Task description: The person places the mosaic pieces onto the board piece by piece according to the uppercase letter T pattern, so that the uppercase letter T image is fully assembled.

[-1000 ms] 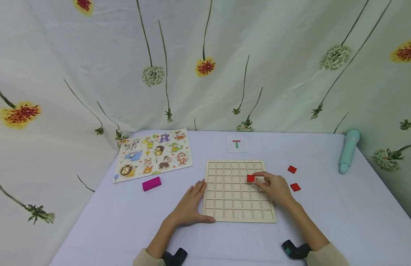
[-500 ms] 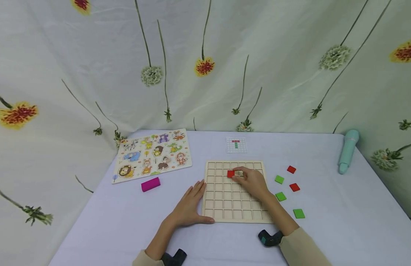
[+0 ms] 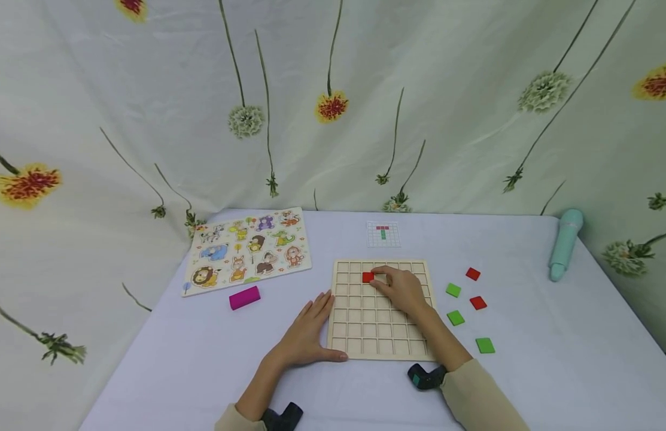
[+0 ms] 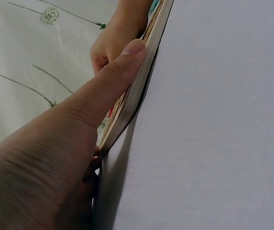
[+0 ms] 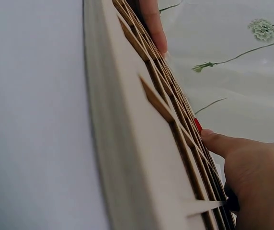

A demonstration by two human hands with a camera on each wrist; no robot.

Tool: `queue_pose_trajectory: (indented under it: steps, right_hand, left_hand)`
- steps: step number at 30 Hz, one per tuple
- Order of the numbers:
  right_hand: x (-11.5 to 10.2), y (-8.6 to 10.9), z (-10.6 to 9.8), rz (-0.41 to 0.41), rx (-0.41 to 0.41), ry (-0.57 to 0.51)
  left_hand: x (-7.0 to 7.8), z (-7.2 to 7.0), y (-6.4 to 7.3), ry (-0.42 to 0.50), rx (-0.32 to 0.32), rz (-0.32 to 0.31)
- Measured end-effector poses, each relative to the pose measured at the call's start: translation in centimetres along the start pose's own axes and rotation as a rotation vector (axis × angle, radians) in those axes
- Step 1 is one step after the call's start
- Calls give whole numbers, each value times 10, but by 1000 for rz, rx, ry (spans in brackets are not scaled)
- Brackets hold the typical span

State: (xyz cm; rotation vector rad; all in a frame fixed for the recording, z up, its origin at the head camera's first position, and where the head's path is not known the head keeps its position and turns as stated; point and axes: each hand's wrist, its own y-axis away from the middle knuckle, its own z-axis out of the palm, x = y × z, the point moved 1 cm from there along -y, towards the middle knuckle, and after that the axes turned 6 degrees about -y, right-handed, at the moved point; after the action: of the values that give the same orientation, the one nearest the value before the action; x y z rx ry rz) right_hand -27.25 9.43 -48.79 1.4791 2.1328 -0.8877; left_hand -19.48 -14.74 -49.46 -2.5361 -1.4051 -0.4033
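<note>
A wooden grid board [image 3: 376,331] with square cells lies on the table. At its upper part my right hand [image 3: 405,291] pinches a red square tile [image 3: 367,277] between thumb and index finger. The right wrist view shows that red tile [image 5: 198,125] edge-on at the fingertips, by the grid ridges. My left hand [image 3: 304,336] rests along the board's left side, fingers straight and spread, its thumb at the lower left corner. Right of the board lie two loose red tiles [image 3: 478,303] and three green tiles [image 3: 455,318].
Behind the board is a small pattern card [image 3: 391,235] with a red and green T on a grid. An animal puzzle board [image 3: 250,272] and a magenta block [image 3: 244,297] lie to the left. A teal cylindrical object [image 3: 566,244] lies at the far right.
My right hand has carried the red tile leftward and slightly up across the board. The green tiles, earlier hidden by the right arm, are now visible. My left hand stays where it was.
</note>
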Motion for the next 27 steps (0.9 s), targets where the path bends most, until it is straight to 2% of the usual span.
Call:
queue_pose_trajectory:
  steps: [10,15,22,27]
  right_hand:
    - [3,-1,-1,27,-28,3]
    - [5,3,-8,39,-11,-10]
    - [18,14,-30,47,45,-45]
    - [38,25,-54,41,114,-7]
  left_hand:
    - [1,1,-1,5,-18,-17]
    - [2,1,-1,12,-16,-20]
    - [1,1,-1,15,-15,-21]
    - [0,0,0,9,-17,-22]
